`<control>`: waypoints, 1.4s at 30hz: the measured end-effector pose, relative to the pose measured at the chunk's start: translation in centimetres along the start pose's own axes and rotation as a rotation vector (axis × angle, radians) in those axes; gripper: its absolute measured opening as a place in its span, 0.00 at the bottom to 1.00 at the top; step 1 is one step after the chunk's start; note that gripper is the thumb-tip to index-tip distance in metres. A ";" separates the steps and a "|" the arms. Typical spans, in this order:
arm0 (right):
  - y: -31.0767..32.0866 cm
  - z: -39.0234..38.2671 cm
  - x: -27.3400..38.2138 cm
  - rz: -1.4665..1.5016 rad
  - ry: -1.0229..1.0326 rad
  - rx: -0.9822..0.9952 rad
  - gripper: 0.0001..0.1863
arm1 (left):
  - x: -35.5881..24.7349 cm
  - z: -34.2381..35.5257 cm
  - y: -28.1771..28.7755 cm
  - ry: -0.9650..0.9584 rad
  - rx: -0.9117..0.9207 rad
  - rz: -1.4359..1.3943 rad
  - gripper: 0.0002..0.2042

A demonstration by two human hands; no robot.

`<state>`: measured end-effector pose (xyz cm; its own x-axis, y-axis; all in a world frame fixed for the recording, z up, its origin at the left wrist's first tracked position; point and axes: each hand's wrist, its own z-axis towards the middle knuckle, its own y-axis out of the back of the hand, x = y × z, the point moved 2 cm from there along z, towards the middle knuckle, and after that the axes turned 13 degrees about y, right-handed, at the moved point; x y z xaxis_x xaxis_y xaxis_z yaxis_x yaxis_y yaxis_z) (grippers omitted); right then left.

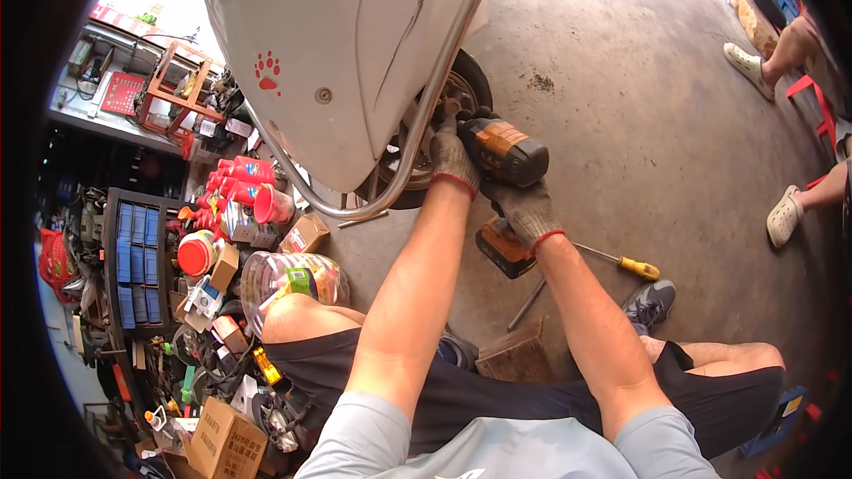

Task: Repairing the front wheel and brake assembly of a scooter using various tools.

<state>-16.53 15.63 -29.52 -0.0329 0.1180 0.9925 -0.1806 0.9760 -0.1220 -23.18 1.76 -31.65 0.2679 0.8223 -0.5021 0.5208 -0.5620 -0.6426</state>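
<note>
My right hand (525, 211), in a grey knit glove with a red cuff, is closed round the handle of an orange and black cordless power tool (508, 151). The tool's battery (506, 247) hangs below that hand. My left hand (454, 155), gloved alike, is at the tool's front end; dark fingertips show beyond the nose, so it appears to grip it there. This front end points at the wheel (466, 84) of a white scooter (311, 53). Hands and tool hide the exact spot being worked on.
A bent metal guard bar (426, 124) runs round the scooter's front. A yellow-handled screwdriver (637, 267), a metal rod (527, 303) and a wooden block (515, 353) lie on the floor. Left are a clear plastic tub (333, 279), red bottles (240, 179) and cartons (226, 437). Other people's legs (781, 62) show right.
</note>
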 end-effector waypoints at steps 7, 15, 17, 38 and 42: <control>0.5 0.2 -0.4 -0.079 0.010 0.029 0.15 | 0.2 -0.7 -0.4 0.005 0.016 -0.039 0.19; 0.5 0.1 0.2 -0.092 -0.017 0.060 0.14 | 0.1 -0.7 0.1 0.031 0.050 -0.018 0.23; 0.5 0.1 0.0 -0.079 0.001 0.058 0.14 | 0.1 -0.6 0.1 0.020 0.059 -0.020 0.23; 2.9 -4.5 -2.3 0.257 -0.348 -0.060 0.14 | 5.1 -2.1 3.0 0.014 -0.093 -0.014 0.11; 1.8 -2.9 -1.9 0.234 -0.351 -0.098 0.14 | 4.1 -1.3 1.8 0.040 -0.080 -0.011 0.10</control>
<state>-14.00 17.73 -31.62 -0.3969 0.2850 0.8725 -0.0353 0.9451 -0.3248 -20.10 4.25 -34.14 0.2931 0.8324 -0.4704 0.5863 -0.5451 -0.5993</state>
